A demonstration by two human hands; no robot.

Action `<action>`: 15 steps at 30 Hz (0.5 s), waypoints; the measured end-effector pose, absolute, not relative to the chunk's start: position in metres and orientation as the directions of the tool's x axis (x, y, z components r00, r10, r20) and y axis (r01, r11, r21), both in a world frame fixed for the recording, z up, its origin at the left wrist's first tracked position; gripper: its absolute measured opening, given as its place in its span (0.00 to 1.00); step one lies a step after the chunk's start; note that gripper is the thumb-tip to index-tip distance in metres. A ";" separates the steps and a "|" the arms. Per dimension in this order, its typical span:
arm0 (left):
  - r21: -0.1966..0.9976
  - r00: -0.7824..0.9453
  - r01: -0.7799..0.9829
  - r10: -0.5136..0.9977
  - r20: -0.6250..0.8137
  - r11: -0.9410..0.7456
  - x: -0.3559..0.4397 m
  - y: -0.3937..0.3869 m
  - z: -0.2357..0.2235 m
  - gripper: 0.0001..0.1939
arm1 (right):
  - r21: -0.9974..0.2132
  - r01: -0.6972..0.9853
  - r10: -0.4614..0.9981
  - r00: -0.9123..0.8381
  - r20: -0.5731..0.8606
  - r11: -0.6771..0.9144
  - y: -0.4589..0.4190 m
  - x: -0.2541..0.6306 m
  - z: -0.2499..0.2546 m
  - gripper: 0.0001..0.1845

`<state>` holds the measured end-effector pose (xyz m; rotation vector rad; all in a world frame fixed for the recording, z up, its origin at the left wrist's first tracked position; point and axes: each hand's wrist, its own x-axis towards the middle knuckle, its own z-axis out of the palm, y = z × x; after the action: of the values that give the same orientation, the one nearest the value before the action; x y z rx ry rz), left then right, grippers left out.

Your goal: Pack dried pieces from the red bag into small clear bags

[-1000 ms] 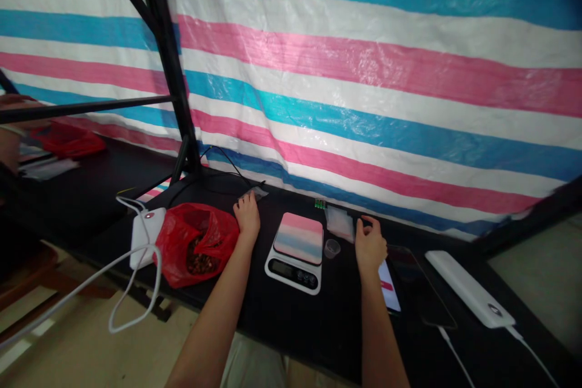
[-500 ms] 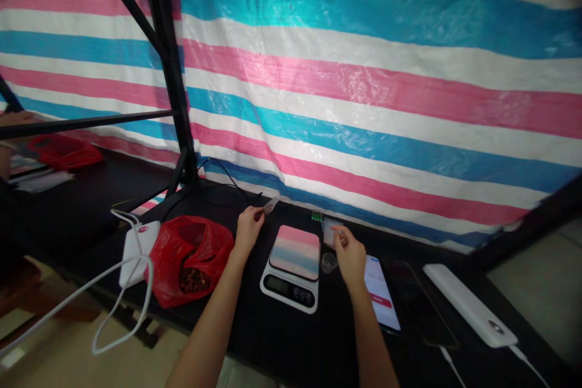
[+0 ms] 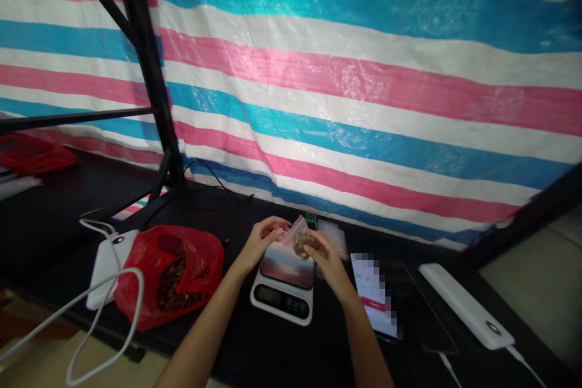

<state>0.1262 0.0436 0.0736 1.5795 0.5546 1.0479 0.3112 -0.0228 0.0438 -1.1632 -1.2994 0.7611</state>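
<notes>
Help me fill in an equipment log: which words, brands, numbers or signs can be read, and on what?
None can be read.
White-framed digital scale: display and button marks too small.
Lit rectangular phone screen: text blurred, partly pixelated.
Long white plastic power bank: round mark too small.
White boxy device at picture left: round mark blurred.

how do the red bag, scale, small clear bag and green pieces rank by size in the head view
1. Red bag
2. Scale, partly covered
3. Small clear bag, partly hidden
4. Green pieces
</notes>
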 end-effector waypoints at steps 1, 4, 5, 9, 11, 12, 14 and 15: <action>0.951 0.510 -0.177 0.802 0.310 -0.255 0.123 0.045 0.075 0.18 | -0.930 0.221 0.937 0.128 0.325 0.293 -0.024 0.311 0.046 0.18; 0.989 0.677 -0.118 0.721 0.149 -0.093 0.121 0.046 0.076 0.16 | -0.904 0.318 0.941 0.081 0.327 0.287 -0.029 0.309 0.055 0.17; 0.994 0.721 -0.098 0.685 0.106 -0.051 0.122 0.045 0.075 0.17 | -0.906 0.318 0.942 0.090 0.323 0.280 -0.030 0.307 0.058 0.18; 0.992 0.719 -0.122 0.687 0.101 -0.017 0.128 0.044 0.071 0.19 | -0.947 0.215 0.957 0.116 0.267 0.238 -0.033 0.306 0.062 0.24; 0.991 0.699 -0.127 0.707 0.113 -0.033 0.128 0.046 0.068 0.19 | -0.959 0.169 0.962 0.111 0.248 0.228 -0.034 0.308 0.061 0.26; 0.993 0.703 -0.113 0.703 0.107 -0.038 0.127 0.047 0.067 0.18 | -0.961 0.158 0.962 0.116 0.246 0.226 -0.033 0.309 0.059 0.26; 0.997 0.735 -0.071 0.675 0.072 -0.029 0.124 0.050 0.065 0.16 | -0.961 0.164 0.958 0.144 0.249 0.225 -0.031 0.312 0.056 0.27; 0.998 0.754 -0.054 0.655 0.049 -0.012 0.121 0.051 0.064 0.15 | -0.958 0.176 0.953 0.165 0.255 0.226 -0.030 0.313 0.055 0.28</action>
<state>0.1214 0.0512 0.0640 1.4900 0.5143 0.6015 0.3126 -0.0299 0.0548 -1.2178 -1.2853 0.8150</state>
